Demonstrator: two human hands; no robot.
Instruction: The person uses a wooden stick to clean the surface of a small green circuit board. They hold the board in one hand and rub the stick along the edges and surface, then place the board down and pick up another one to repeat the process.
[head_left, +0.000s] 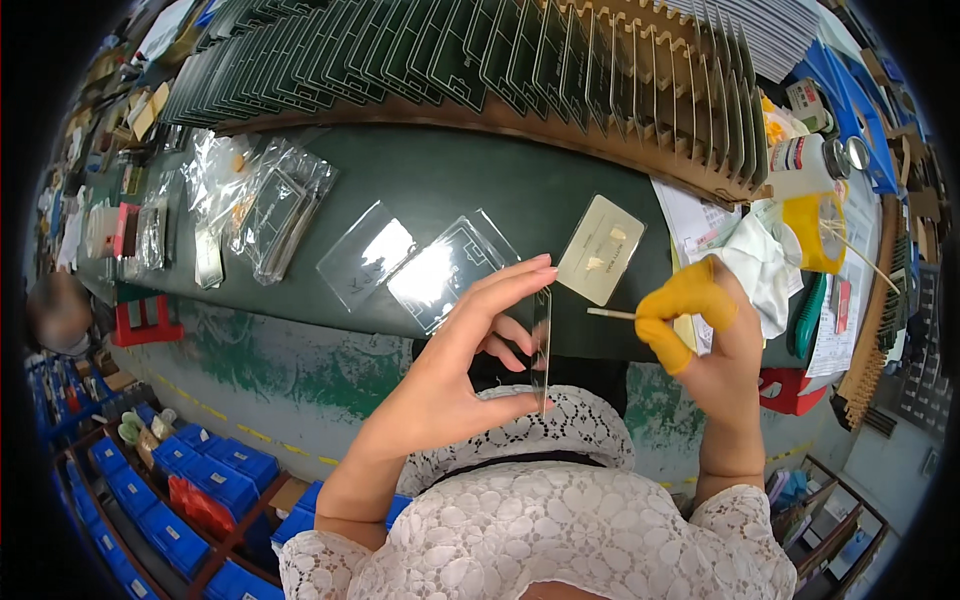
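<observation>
Dark green, the bench (pixel 420 170) carries a long slotted rack (pixel 620 150) filled with upright dark panels (pixel 450 65). On the person's side of the rack, the left hand (pixel 450 365) has its grip around a thin glossy plate (pixel 541 350), almost edge-on, fingertips at the upper edge and thumb at the lower. The right hand (pixel 710 330), wearing yellow finger cots (pixel 668 345), pinches a slim stick (pixel 610 313), its tip apart from the plate. Between the hands and the rack lie a cream rectangular card (pixel 601 250) and two clear sheets (pixel 350 265); near the rack's right end stands a yellow cup (pixel 808 235).
</observation>
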